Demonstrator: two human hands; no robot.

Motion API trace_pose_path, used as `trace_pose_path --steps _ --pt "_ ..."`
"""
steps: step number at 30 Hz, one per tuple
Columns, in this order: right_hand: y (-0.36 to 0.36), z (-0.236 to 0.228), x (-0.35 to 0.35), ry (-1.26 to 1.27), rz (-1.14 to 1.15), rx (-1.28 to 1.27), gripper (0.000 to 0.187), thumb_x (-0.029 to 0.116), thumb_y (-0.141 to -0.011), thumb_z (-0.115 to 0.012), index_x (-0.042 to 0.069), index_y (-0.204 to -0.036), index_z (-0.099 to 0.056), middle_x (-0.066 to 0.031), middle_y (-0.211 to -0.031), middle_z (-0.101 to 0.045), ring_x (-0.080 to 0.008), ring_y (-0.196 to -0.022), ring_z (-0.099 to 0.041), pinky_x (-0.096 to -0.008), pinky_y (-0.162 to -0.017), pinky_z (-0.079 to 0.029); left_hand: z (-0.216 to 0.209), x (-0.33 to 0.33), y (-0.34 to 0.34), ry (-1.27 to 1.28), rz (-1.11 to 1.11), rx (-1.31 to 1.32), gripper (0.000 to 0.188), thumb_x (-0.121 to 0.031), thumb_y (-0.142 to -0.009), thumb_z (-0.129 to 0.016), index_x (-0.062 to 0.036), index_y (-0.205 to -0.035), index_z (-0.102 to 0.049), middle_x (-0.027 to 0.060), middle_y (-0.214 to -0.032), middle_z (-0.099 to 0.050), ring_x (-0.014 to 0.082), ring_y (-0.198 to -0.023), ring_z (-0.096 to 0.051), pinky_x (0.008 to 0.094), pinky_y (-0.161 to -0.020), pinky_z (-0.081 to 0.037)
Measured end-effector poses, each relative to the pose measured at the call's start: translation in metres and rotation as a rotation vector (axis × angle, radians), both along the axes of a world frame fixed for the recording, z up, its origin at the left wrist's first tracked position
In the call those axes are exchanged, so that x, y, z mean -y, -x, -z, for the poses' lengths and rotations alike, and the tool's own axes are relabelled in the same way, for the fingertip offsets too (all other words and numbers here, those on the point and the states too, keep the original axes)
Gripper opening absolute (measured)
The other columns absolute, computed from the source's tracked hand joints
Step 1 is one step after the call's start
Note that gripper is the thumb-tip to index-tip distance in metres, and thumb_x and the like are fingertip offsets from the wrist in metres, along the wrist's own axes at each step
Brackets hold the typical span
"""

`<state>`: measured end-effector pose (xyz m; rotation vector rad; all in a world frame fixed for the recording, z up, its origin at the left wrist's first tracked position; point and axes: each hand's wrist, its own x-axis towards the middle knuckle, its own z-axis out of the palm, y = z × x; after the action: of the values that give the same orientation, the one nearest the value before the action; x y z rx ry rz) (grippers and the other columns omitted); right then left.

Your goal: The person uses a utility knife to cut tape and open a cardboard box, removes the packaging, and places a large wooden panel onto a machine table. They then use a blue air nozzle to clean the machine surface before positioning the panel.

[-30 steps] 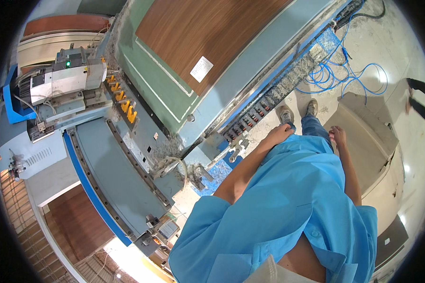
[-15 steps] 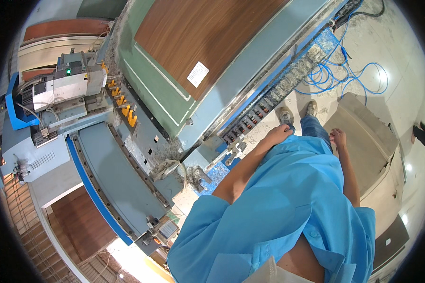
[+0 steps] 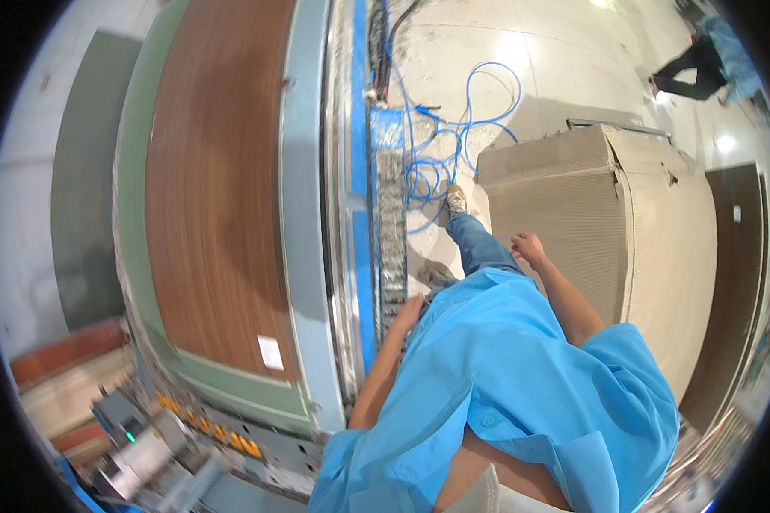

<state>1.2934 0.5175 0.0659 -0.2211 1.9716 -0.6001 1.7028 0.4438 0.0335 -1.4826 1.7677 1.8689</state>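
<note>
My left hand (image 3: 409, 315) hangs low at my side, close to the dusty cable track (image 3: 392, 231) along the machine's edge. Its fingers are blurred and partly hidden by my blue shirt. My right hand (image 3: 529, 246) is held in front of my right thigh, fingers loosely curled with nothing seen in them. Near it stands a large cardboard box (image 3: 556, 205). To my left, a brown wood-grain panel (image 3: 218, 188) lies flat on the machine's green bed (image 3: 135, 222). A white paper label (image 3: 270, 352) sits on the panel's near corner.
Loops of blue hose (image 3: 470, 124) lie on the floor ahead of my feet. The machine head (image 3: 145, 453), with a green light, is at the lower left beside yellow clamps (image 3: 222, 427). A dark board (image 3: 727, 282) leans at the far right; another person (image 3: 719, 64) is beyond.
My view has swung right, so the machine now runs lengthwise along my left and the cardboard box is nearer the middle. I have stepped ahead, with both arms still low.
</note>
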Motion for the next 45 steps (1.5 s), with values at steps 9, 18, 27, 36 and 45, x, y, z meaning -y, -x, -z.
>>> trace_pose_path --steps 9,18,27,36,45 --pt "0.097 0.08 -0.011 -0.151 -0.21 -0.137 0.018 0.017 -0.081 -0.056 0.002 -0.082 -0.067 -0.0145 -0.071 -0.068 -0.0234 -0.063 -0.068 -0.0376 -0.056 -0.054 0.012 0.139 0.037 -0.44 -0.098 0.264 0.082 -0.067 -0.095 -0.026 0.0009 -0.134 -0.049 0.0207 -0.13 -0.057 0.0341 -0.123 -0.051 0.0416 -0.106 -0.036" --pt "0.253 -0.012 0.255 0.394 0.602 0.311 0.025 0.024 -0.092 -0.058 0.004 -0.106 -0.062 -0.0094 -0.086 -0.066 -0.0184 -0.073 -0.065 -0.0309 -0.065 -0.054 -0.005 0.33 0.273 -0.6 -0.365 0.163 0.086 -0.072 -0.092 -0.027 -0.0013 -0.138 -0.046 0.021 -0.132 -0.056 0.034 -0.125 -0.05 0.0429 -0.106 -0.036" --pt "0.433 0.035 0.494 0.51 0.138 0.112 0.027 0.025 -0.093 -0.057 0.0 -0.097 -0.065 -0.0095 -0.077 -0.066 -0.0164 -0.067 -0.064 -0.0297 -0.062 -0.053 0.008 0.579 0.466 -0.538 -0.613 0.063 0.068 -0.067 -0.092 -0.038 -0.007 -0.12 -0.054 0.0175 -0.106 -0.063 0.0343 -0.091 -0.059 0.0495 -0.075 -0.048" --pt "0.65 0.053 0.42 0.332 1.15 0.061 0.021 0.022 -0.089 -0.053 0.003 -0.096 -0.059 -0.0099 -0.071 -0.06 -0.0211 -0.059 -0.061 -0.0336 -0.055 -0.052 -0.045 0.865 0.869 -0.078 -0.075 -0.015 0.029 -0.036 -0.092 -0.057 -0.0095 -0.103 -0.059 0.0041 -0.088 -0.064 0.0133 -0.077 -0.062 0.0273 -0.067 -0.047" --pt "0.754 0.123 0.44 -0.257 1.232 0.084 0.023 0.02 -0.086 -0.054 0.001 -0.079 -0.063 -0.0159 -0.069 -0.064 -0.0273 -0.053 -0.06 -0.0388 -0.049 -0.048 -0.043 0.963 1.23 -0.046 0.494 -0.004 0.035 -0.036 -0.094 -0.054 -0.0097 -0.116 -0.056 0.0056 -0.104 -0.065 0.0163 -0.091 -0.063 0.0307 -0.079 -0.048"
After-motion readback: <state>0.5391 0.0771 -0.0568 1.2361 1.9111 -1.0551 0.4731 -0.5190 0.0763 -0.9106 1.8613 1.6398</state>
